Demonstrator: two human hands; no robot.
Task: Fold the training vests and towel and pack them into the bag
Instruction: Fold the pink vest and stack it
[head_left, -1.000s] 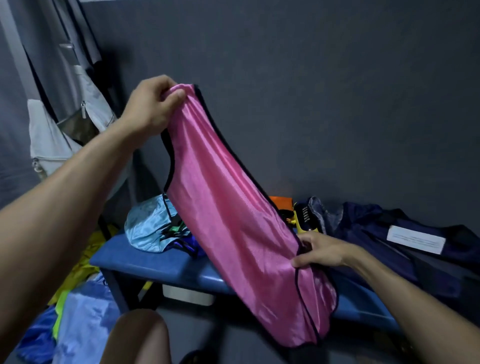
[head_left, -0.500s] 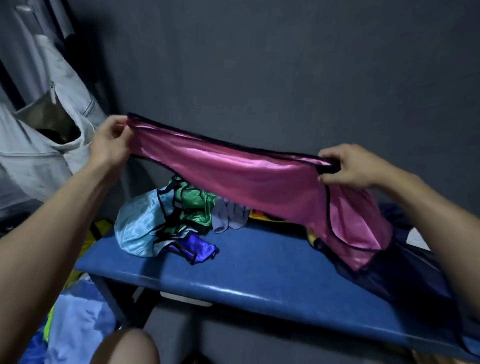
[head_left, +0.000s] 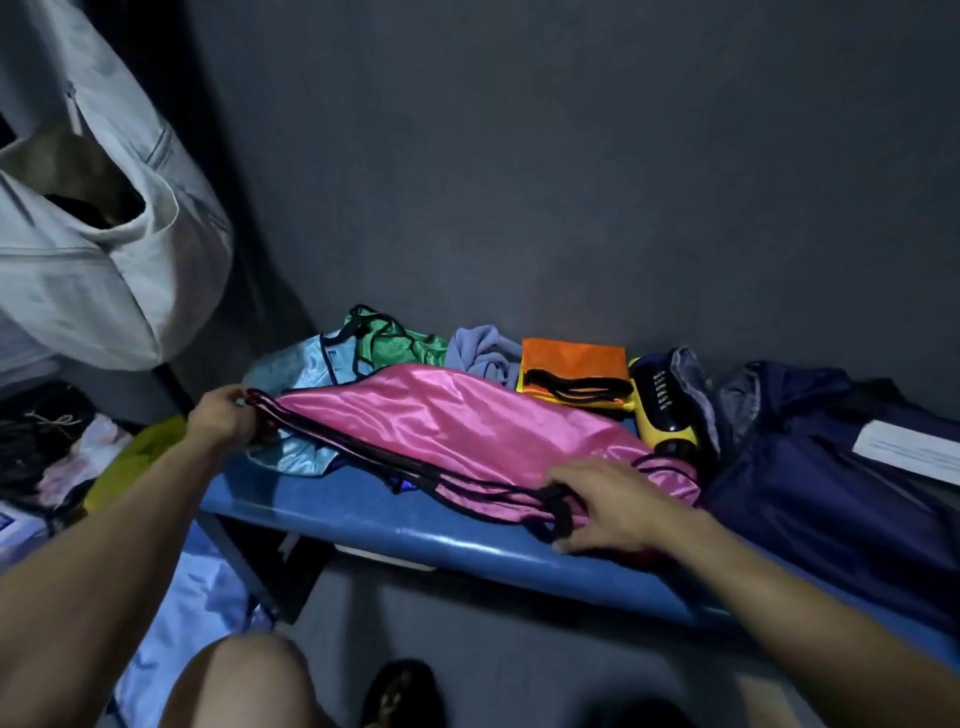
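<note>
pink vest (head_left: 457, 431) lying folded along the blue counter (head_left: 467, 545). left hand (head_left: 221, 418) grasping its black-trimmed left end; right hand (head_left: 608, 506) grasping the trim at its right end. behind: light blue vest (head_left: 291, 369), green vest (head_left: 389, 345), folded orange vest (head_left: 571, 364). navy bag (head_left: 810, 467) at right.

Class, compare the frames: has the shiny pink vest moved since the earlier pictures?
Yes. The shiny pink vest has come down from mid-air before the grey wall onto the blue padded bench.
</note>
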